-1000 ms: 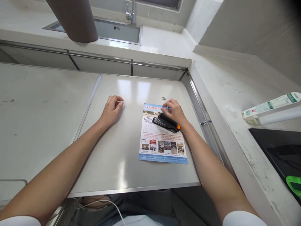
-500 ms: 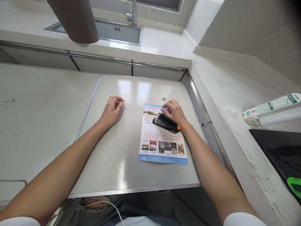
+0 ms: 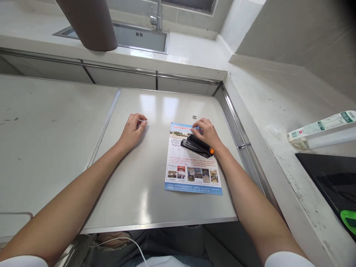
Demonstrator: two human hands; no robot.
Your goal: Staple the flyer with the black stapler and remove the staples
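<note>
A printed flyer [image 3: 191, 170] with blue borders lies on the steel table [image 3: 139, 185]. On its upper part rests a black stapler [image 3: 197, 146] with an orange end. My right hand [image 3: 207, 132] sits on the flyer's top edge beside the stapler, fingers curled and pinched at the paper. My left hand [image 3: 133, 129] rests on the bare table to the left, fingers loosely curled, holding nothing I can see. A small strip of staples [image 3: 194, 117] lies just beyond the flyer.
A sink [image 3: 133, 35] with a tap is set in the white counter behind. A brown cylinder [image 3: 89, 22] hangs at top left. To the right, a counter holds a white roll box [image 3: 322, 129] and a black hob [image 3: 330, 181].
</note>
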